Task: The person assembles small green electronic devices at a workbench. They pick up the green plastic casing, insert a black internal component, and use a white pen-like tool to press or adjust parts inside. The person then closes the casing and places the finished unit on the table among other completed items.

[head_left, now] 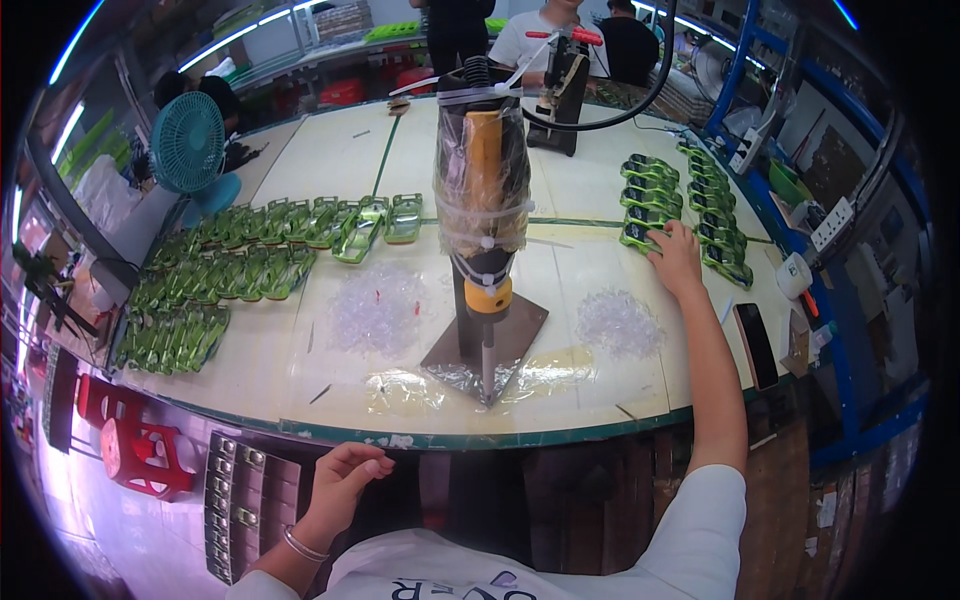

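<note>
My right hand (676, 256) reaches across to the right side of the table, its fingers closed on the near end of a green plastic part (642, 234). That part is the nearest in a column of similar green parts (652, 192) with dark insets. Down by the table's front edge, my left hand (347, 478) is curled with thumb and fingertips together; whatever is in it, if anything, does not show. Between the hands stands an upright yellow and black tool (485, 170), wrapped in clear film and zip ties, its metal rod (488, 360) pointing down at a dark base plate (450, 352).
Heaps of small clear plastic pieces lie left (375, 308) and right (620, 322) of the tool. Rows of green parts (215, 275) fill the table's left side, near a teal fan (188, 145). A phone (756, 346) lies at the right edge. People are at the far side.
</note>
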Available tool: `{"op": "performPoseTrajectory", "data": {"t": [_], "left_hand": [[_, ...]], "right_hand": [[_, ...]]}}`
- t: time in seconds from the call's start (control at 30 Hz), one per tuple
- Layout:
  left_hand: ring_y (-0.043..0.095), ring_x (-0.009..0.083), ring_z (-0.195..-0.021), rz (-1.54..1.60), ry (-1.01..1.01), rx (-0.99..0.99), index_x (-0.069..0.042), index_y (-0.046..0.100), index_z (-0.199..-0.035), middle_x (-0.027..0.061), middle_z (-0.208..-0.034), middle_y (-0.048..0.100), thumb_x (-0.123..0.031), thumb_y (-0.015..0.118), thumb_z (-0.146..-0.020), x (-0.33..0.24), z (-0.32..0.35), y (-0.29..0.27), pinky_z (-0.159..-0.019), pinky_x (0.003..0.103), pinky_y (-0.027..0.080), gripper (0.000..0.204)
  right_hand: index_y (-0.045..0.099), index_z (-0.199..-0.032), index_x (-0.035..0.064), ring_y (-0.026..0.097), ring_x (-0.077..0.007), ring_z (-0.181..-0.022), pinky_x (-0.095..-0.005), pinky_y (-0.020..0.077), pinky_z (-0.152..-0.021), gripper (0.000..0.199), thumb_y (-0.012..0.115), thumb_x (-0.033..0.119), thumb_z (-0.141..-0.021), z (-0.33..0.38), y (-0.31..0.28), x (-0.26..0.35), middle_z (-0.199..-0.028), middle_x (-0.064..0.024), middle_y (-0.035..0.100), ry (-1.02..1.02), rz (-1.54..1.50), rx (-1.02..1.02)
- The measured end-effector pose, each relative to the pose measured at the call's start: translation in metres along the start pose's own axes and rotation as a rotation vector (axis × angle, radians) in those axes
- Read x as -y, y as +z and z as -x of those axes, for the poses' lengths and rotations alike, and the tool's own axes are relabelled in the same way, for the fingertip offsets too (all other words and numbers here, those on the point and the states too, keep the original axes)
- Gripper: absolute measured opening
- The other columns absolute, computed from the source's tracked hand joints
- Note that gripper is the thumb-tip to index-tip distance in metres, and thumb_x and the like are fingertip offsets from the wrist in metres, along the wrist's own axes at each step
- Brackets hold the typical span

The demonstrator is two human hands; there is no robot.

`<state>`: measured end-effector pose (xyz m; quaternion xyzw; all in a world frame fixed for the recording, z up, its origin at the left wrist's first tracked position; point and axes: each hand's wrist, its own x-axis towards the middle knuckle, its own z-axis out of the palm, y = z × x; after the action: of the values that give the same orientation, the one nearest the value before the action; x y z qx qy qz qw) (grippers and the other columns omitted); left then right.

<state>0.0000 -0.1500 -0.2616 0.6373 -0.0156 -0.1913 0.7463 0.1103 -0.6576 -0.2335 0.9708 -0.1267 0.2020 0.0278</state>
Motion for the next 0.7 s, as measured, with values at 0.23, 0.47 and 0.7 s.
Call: {"op": "performPoseTrajectory", "data": {"t": [0.23, 0.47, 0.7], "left_hand": [[0.059, 0.0152, -0.07, -0.043, -0.031, -0.223, 0.002, 0.055, -0.087, 0.0121, -0.078, 0.062, -0.003, 0.054, -0.079, 0.003, 0.006, -0.021, -0.066, 0.025, 0.047, 0.01], [0.058, 0.0146, -0.07, -0.063, 0.013, -0.294, 0.002, 0.055, -0.088, 0.0111, -0.079, 0.061, -0.003, 0.054, -0.08, -0.001, 0.013, -0.039, -0.065, 0.025, 0.047, 0.011], [0.052, 0.0228, -0.084, -0.897, 0.489, -0.529, -0.001, 0.054, -0.092, 0.0102, -0.09, 0.056, -0.014, 0.062, -0.072, -0.045, -0.036, -0.127, -0.078, 0.03, 0.041, 0.026]], "right_hand": [[0.048, -0.115, 0.0093, 0.046, -0.0304, -0.103, -0.0393, 0.0384, -0.085, 0.042, 0.054, 0.009, -0.073, -0.049, 0.037, -0.02, -0.109, -0.0159, 0.05, 0.143, -0.052, 0.1], [0.035, -0.125, 0.006, 0.047, -0.0372, -0.103, -0.0393, 0.0365, -0.088, 0.055, 0.046, 0.003, -0.071, -0.072, 0.072, -0.025, -0.111, -0.0266, 0.047, 0.171, -0.411, 0.083], [0.051, -0.108, -0.0028, 0.054, -0.0232, -0.098, -0.0317, 0.0408, -0.083, 0.032, 0.05, 0.005, -0.077, 0.0, 0.02, -0.038, -0.105, -0.016, 0.056, 0.072, -0.623, 0.033]]}}
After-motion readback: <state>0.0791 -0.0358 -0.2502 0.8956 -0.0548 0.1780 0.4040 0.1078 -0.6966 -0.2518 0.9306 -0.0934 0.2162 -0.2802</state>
